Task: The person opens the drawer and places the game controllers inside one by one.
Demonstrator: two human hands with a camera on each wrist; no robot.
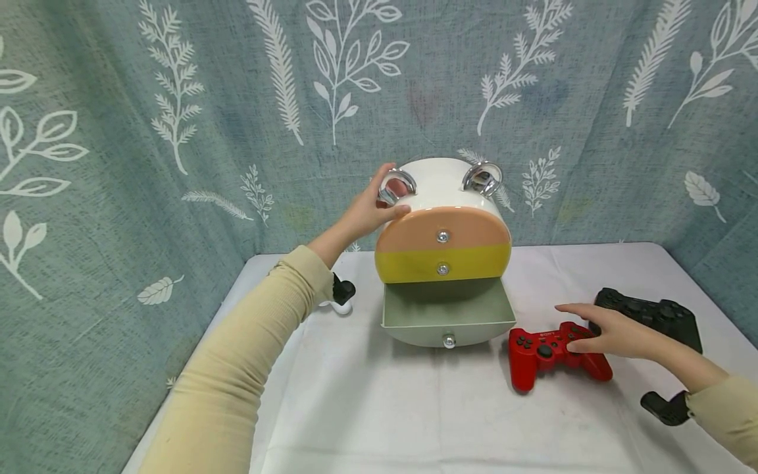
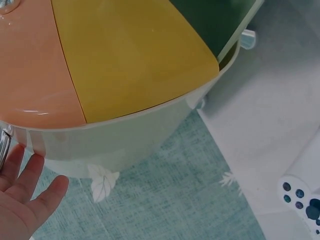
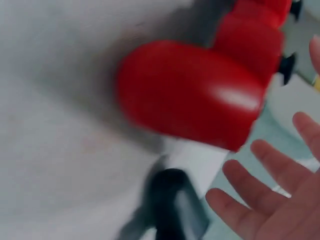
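A rounded small drawer cabinet (image 1: 443,227) with a white shell, orange and yellow drawer fronts and chrome rings on top stands on the table. Its pale green bottom drawer (image 1: 449,334) is pulled out, with nothing visible inside. My left hand (image 1: 381,201) holds the cabinet's upper left corner by the chrome ring (image 1: 398,186), thumb over the front edge. In the left wrist view its fingers (image 2: 22,185) lie against the shell. My right hand (image 1: 616,334), fingers spread, hovers over a red game controller (image 1: 541,352); whether the thumb touches it I cannot tell.
A black game controller (image 1: 648,316) lies behind my right hand. A white controller (image 2: 300,195) is left of the cabinet, mostly hidden by my left sleeve in the head view. White cloth covers the table (image 1: 379,408); a leaf-patterned curtain (image 1: 426,99) hangs behind.
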